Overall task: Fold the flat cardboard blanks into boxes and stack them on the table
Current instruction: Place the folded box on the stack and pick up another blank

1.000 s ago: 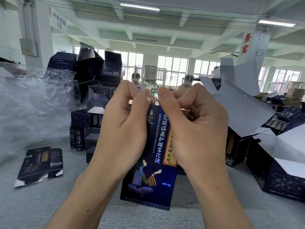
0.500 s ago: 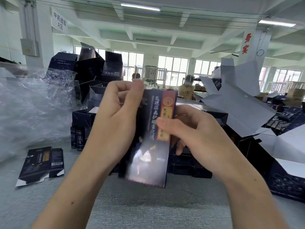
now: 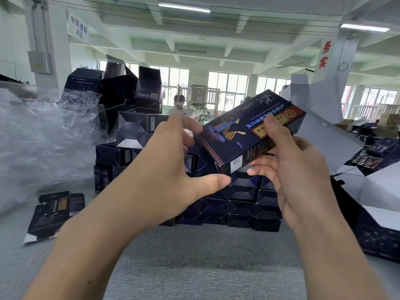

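Head view, left to right: I see crumpled plastic wrap point(image 3: 32, 137), then one flat blank point(image 3: 54, 213) lying on the table point(image 3: 194, 267) at lower left. Two small dark bottles point(image 3: 101, 178) stand beside the centre stack point(image 3: 238, 204) of folded boxes, which I cannot count because the arms cover part. The left hand point(image 3: 164, 167) is spread wide, thumb touching the lower corner of the one box point(image 3: 242, 135), tilted above the stack. The right hand point(image 3: 303, 176) grips it, thumb on top, fingers beneath. White cartons point(image 3: 324, 135) are cut off at right.

box point(image 3: 249, 135) above stacked boxes point(image 3: 233, 204), flat blank point(image 3: 54, 213) left
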